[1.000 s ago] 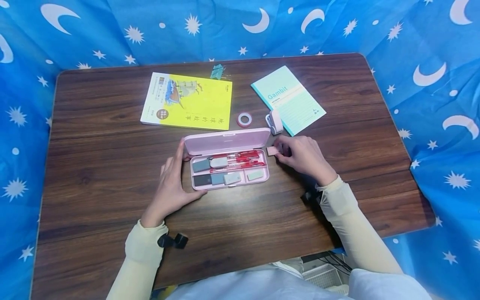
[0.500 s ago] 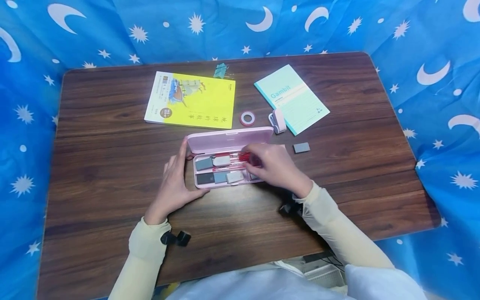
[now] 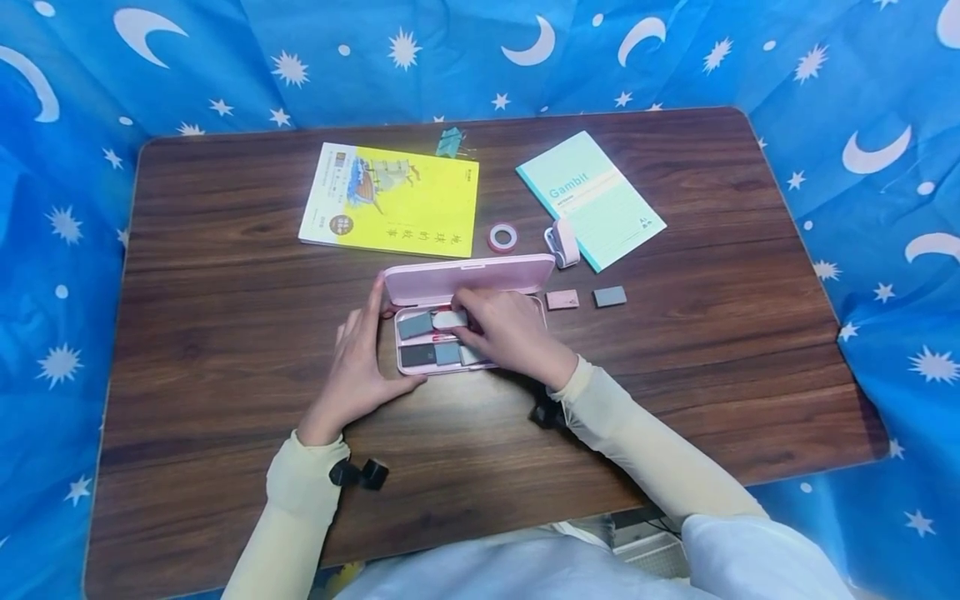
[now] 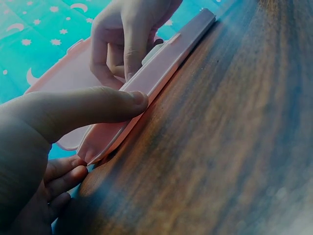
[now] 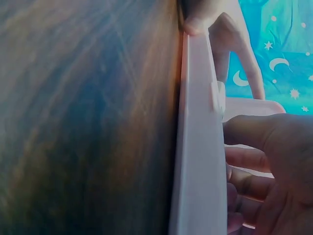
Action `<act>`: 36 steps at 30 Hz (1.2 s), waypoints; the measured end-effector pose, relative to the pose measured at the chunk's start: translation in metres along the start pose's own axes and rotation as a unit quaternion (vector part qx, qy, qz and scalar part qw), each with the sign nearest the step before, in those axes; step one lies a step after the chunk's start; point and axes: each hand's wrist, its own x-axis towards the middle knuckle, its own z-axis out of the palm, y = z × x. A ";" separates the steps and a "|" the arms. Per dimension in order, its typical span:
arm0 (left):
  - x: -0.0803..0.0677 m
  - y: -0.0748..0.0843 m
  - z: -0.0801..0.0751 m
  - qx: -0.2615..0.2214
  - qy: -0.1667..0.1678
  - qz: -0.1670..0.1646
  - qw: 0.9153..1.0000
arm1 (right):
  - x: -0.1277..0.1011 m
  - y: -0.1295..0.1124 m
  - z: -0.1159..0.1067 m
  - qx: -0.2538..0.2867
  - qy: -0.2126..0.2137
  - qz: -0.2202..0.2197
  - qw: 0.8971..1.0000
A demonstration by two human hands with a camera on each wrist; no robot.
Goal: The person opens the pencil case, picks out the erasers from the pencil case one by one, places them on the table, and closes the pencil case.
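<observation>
Pink pencil case [image 3: 422, 285] lies open on table [image 3: 225, 333]. Left hand [image 3: 356, 360] grips its left end, thumb and fingers spread. Right hand [image 3: 517, 335] inside it, fingers bent at white eraser [image 3: 446, 320]; I can't tell if pinched. Pink eraser [image 3: 562, 299], grey eraser [image 3: 610, 297] right of case.

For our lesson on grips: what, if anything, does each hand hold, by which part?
The left hand holds the pencil case by its left end. Whether the right hand grips the white eraser cannot be told.
</observation>
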 end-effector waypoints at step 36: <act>0.001 0.001 0.000 -0.003 0.009 0.006 1.000 | -0.116 0.113 -0.091 -0.063 -0.030 0.143 0.987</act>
